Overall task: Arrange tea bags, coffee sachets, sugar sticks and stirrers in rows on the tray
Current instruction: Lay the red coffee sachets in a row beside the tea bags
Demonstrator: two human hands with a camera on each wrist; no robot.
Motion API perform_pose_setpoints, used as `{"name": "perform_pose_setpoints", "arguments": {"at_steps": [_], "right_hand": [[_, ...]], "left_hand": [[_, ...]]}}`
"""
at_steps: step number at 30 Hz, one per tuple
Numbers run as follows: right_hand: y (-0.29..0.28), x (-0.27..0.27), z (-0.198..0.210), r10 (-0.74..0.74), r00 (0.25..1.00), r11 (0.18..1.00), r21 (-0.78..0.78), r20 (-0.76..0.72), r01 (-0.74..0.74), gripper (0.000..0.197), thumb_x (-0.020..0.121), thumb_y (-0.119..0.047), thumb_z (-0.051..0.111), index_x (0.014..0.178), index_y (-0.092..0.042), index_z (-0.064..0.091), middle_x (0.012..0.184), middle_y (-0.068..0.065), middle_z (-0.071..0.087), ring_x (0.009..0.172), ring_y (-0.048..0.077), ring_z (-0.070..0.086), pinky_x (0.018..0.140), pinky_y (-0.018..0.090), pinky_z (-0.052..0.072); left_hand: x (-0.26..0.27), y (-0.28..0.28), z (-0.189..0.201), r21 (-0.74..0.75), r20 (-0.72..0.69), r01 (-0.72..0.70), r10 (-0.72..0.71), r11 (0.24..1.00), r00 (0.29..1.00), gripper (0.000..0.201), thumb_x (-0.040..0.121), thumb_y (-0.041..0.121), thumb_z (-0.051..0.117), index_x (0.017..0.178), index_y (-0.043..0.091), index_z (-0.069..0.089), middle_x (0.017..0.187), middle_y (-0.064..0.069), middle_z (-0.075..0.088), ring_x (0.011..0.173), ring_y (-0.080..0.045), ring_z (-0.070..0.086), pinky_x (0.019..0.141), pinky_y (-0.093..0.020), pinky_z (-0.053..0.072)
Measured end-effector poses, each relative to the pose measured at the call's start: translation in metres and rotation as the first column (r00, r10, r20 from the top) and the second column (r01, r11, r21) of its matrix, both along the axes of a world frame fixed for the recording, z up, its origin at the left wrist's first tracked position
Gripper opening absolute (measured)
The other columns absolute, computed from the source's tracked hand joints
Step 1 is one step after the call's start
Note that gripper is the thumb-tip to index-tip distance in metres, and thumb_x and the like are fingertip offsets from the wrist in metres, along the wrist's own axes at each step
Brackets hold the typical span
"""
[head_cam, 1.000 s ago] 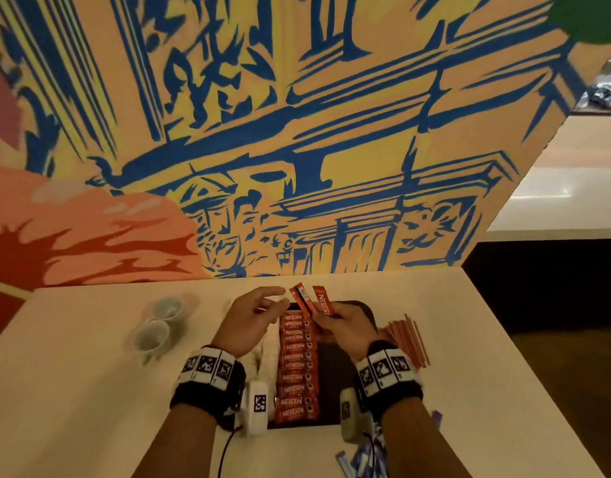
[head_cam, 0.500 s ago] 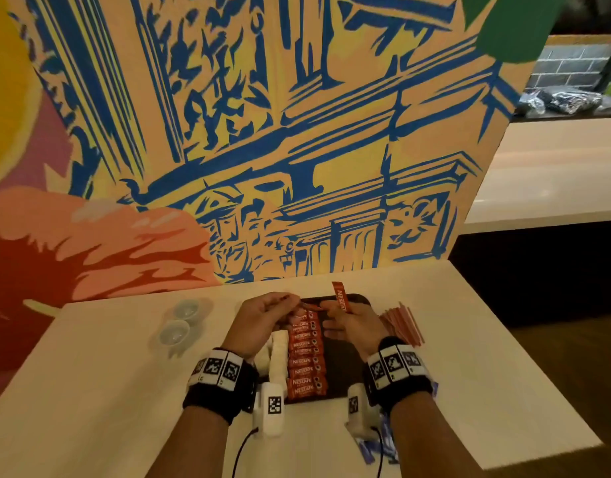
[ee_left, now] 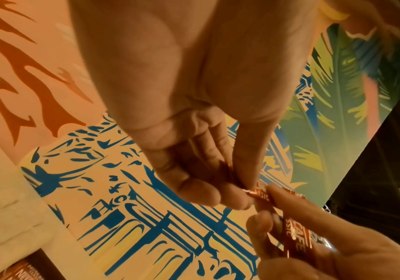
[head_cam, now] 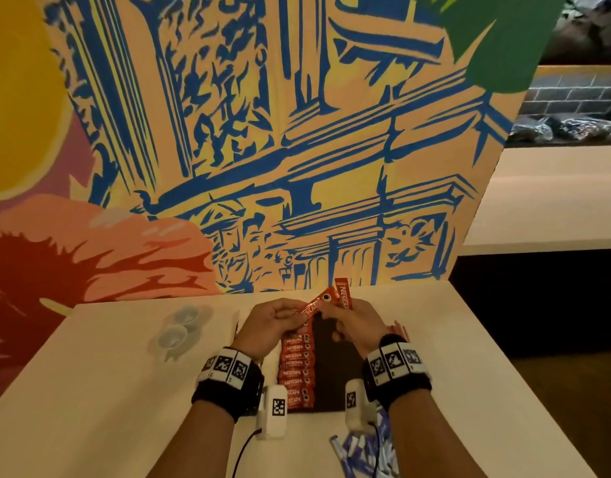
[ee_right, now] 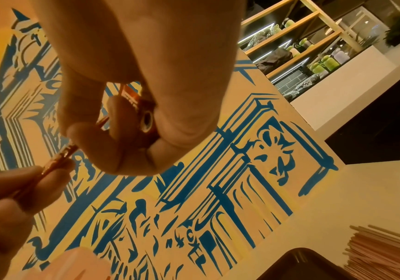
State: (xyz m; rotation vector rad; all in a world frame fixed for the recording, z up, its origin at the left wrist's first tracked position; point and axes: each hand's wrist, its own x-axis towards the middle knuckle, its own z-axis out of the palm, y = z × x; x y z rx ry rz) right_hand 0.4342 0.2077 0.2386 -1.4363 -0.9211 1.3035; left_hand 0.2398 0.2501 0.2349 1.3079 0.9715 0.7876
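Coffee sachets, red Nescafé sticks, are changing hands above the far end of the dark tray (head_cam: pixel 331 367): the left hand (head_cam: pixel 273 322) pinches the near end of one tilted sachet (head_cam: pixel 318 304) between thumb and fingertips, while the right hand (head_cam: pixel 355 322) curls round an upright sachet (head_cam: pixel 344 293) and touches the tilted one at its far end, apparently peeling one stick off a held bundle so it can be laid singly. On the tray, a column of sachets (head_cam: pixel 297 370) already lies stacked crosswise along its left side, leaving the right side bare for further rows. Stirrers (ee_right: pixel 385 253) wait just right of the tray; blue-and-white sticks (head_cam: pixel 362 453) lie near its front right corner. Compared with half a second earlier, both hands are raised off the row and a second sachet now spans between them.
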Motion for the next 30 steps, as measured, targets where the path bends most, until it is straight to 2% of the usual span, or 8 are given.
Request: {"name": "perform_pose_setpoints", "arguments": {"at_steps": [7, 10, 13, 15, 17, 21, 27, 30], "right_hand": [[-0.002, 0.02, 0.001, 0.074, 0.995, 0.997, 0.012, -0.066, -0.073, 0.043, 0.086, -0.028, 0.078, 0.106, 0.009, 0.066, 0.063, -0.004, 0.065, 0.048, 0.005, 0.049, 0.062, 0.026, 0.047], [-0.002, 0.027, -0.005, 0.103, 0.99, 0.995, 0.013, -0.098, -0.102, 0.064, 0.072, -0.039, 0.082, 0.107, 0.012, 0.065, 0.081, 0.01, 0.065, 0.051, 0.009, 0.045, 0.062, 0.027, 0.048], [0.0, 0.028, -0.01, 0.116, 0.986, 0.993, 0.0, -0.12, -0.117, 0.053, 0.074, -0.038, 0.082, 0.101, 0.005, 0.068, 0.076, 0.009, 0.063, 0.049, 0.008, 0.043, 0.058, 0.026, 0.046], [0.003, 0.028, -0.014, 0.095, 0.995, 0.995, -0.035, -0.04, -0.096, 0.043, 0.081, -0.035, 0.081, 0.098, 0.003, 0.07, 0.072, 0.007, 0.068, 0.046, 0.006, 0.043, 0.06, 0.027, 0.046], [0.009, 0.029, -0.02, 0.043, 0.999, 0.998, -0.051, 0.011, -0.043, 0.042, 0.081, -0.036, 0.082, 0.097, 0.001, 0.072, 0.087, 0.015, 0.075, 0.046, 0.007, 0.046, 0.063, 0.031, 0.046], [0.016, 0.027, -0.027, -0.013, 0.999, 0.996, -0.088, 0.037, 0.016, 0.043, 0.077, -0.04, 0.085, 0.096, -0.002, 0.073, 0.086, 0.008, 0.077, 0.047, 0.008, 0.048, 0.067, 0.034, 0.048], [0.02, 0.023, -0.032, -0.039, 0.989, 0.993, -0.118, -0.14, 0.023, 0.026, 0.085, -0.025, 0.08, 0.095, -0.002, 0.071, 0.085, 0.01, 0.071, 0.045, 0.006, 0.049, 0.053, 0.025, 0.047], [0.021, 0.023, -0.036, -0.04, 0.981, 0.988, -0.155, -0.19, 0.011, 0.029, 0.089, -0.032, 0.075, 0.103, -0.007, 0.071, 0.086, 0.004, 0.076, 0.05, 0.008, 0.048, 0.058, 0.027, 0.048]], "left_hand": [[0.005, -0.001, 0.005, 0.085, -0.017, -0.009, 0.01, 0.996, 1.0, 0.019, 0.092, 0.009, 0.068, 0.11, 0.012, 0.074, 0.087, -0.003, 0.077, 0.07, -0.004, 0.067, 0.069, -0.018, 0.054], [0.004, -0.002, 0.001, 0.098, -0.021, -0.01, 0.012, 0.995, 1.0, 0.021, 0.09, 0.013, 0.07, 0.11, 0.011, 0.075, 0.092, -0.008, 0.078, 0.073, -0.008, 0.069, 0.073, -0.021, 0.055], [0.006, 0.0, -0.002, 0.107, -0.044, -0.041, 0.046, 0.993, 0.998, 0.019, 0.091, 0.011, 0.07, 0.109, 0.009, 0.074, 0.09, -0.009, 0.077, 0.073, -0.009, 0.07, 0.069, -0.02, 0.054], [0.008, 0.003, -0.008, 0.197, -0.149, -0.053, 0.083, 0.979, 0.985, 0.018, 0.093, 0.015, 0.07, 0.111, 0.016, 0.073, 0.089, -0.003, 0.077, 0.075, -0.005, 0.069, 0.07, -0.018, 0.051], [0.008, 0.01, -0.016, 0.33, -0.276, -0.025, 0.122, 0.943, 0.953, 0.024, 0.091, 0.023, 0.073, 0.115, 0.028, 0.072, 0.099, 0.006, 0.075, 0.088, -0.001, 0.067, 0.075, -0.016, 0.048], [0.017, 0.02, -0.023, 0.506, -0.496, 0.187, 0.106, 0.842, 0.862, 0.033, 0.089, 0.036, 0.075, 0.121, 0.039, 0.068, 0.121, 0.02, 0.062, 0.111, 0.0, 0.053, 0.088, -0.02, 0.043], [0.022, 0.044, -0.033, 0.595, -0.663, 0.36, 0.186, 0.718, 0.725, 0.032, 0.092, 0.045, 0.067, 0.124, 0.038, 0.067, 0.111, 0.015, 0.065, 0.099, -0.006, 0.051, 0.089, -0.029, 0.045], [0.023, 0.057, -0.045, 0.569, -0.688, 0.404, 0.144, 0.716, 0.711, 0.033, 0.095, 0.045, 0.062, 0.127, 0.036, 0.066, 0.11, 0.014, 0.064, 0.096, -0.003, 0.049, 0.088, -0.028, 0.045]]}}
